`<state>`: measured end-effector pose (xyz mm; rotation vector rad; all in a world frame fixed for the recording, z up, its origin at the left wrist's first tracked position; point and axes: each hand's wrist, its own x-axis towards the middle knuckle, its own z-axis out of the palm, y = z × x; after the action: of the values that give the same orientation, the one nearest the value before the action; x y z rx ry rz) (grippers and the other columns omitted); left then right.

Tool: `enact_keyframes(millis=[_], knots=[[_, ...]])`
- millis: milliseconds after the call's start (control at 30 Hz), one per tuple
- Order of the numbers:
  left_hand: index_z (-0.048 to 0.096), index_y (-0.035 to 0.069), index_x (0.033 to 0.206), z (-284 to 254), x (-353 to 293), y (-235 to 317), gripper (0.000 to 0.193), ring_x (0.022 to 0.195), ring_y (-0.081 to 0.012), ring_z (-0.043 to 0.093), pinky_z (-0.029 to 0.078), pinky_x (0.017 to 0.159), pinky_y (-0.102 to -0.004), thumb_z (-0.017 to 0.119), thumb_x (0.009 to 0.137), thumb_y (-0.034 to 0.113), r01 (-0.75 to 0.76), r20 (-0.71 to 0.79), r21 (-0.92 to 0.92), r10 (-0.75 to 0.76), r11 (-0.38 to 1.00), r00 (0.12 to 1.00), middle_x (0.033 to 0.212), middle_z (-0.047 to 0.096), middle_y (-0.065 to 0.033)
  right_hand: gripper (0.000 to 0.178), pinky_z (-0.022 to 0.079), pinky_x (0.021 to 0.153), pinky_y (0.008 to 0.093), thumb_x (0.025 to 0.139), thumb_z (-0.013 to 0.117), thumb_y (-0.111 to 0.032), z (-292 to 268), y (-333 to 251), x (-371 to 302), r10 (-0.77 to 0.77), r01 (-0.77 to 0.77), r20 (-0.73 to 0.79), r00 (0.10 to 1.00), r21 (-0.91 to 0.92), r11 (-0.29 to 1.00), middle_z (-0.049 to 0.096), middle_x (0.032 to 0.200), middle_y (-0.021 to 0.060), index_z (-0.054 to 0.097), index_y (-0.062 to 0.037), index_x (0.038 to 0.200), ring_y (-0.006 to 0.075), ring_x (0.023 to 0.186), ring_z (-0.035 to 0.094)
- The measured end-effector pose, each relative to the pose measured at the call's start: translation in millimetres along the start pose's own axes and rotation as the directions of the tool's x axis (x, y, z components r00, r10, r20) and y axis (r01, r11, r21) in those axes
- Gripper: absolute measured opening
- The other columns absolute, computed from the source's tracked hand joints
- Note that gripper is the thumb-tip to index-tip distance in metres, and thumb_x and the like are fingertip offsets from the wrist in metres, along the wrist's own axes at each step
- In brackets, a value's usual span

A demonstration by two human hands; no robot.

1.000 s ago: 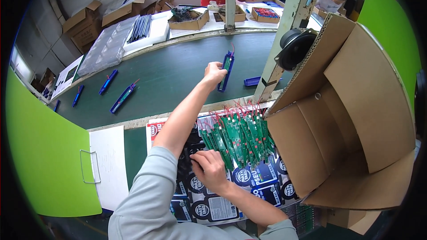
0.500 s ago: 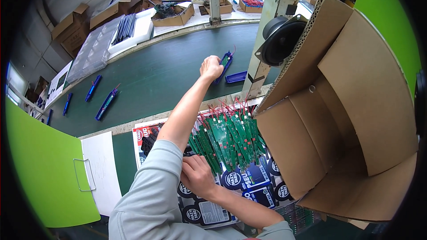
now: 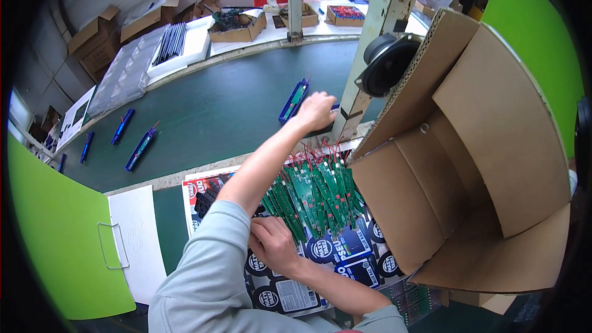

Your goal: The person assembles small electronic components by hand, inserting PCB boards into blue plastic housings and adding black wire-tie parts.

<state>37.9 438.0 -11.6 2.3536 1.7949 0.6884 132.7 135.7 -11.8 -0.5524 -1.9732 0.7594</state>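
The left hand (image 3: 317, 111) reaches over the green conveyor belt (image 3: 216, 98), fingers bent beside a blue plastic shell (image 3: 335, 108) near the painted steel post (image 3: 390, 15); the hand covers most of that shell, so I cannot tell whether its grip is closed on it. Just left of the hand, 1 blue housing (image 3: 285, 115) lies open side up on the belt, likely so the green circuit board (image 3: 298, 95) rests securely inside. The right hand (image 3: 274, 243) curls low over the printed packaging sheet (image 3: 293, 296), its grip narrow, though whether it holds anything is hidden. Alongside, slim loose boards (image 3: 314, 194) overlap in a fan, red leads (image 3: 311, 153) toward the belt, perhaps to limit tangling and keep them near at hand.
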Motion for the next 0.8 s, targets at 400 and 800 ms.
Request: enact_keyframes(millis=[400,800], knots=[[0.049,-0.006,0.124,-108,-87,8,0.058,0.084,-0.0225,0.068,0.057,0.077,-0.0348,0.079,0.086,0.024,0.343,0.161,-0.582,-0.309,0.738,0.937,0.100,0.064,-0.0152,0.018,0.054,0.079,0.0418,0.081,0.071,0.000,-3,-6,1,0.040,-0.040,-0.068,0.997,0.002,0.999,0.069,0.097,0.0132,0.070,-0.0021,0.100,0.0323,0.089,0.067],[0.043,0.001,0.142,-163,-353,71,0.040,0.092,-0.0125,0.064,0.054,0.083,-0.0283,0.053,0.105,0.011,0.187,0.094,-0.976,-0.557,0.112,0.825,0.114,0.064,-0.0099,0.017,0.054,0.066,0.0320,0.086,0.070,0.002,-9,-8,-3,0.272,-0.263,-0.086,0.958,0.107,0.959,0.069,0.089,0.0122,0.068,0.0000,0.102,0.0197,0.073,0.066]])
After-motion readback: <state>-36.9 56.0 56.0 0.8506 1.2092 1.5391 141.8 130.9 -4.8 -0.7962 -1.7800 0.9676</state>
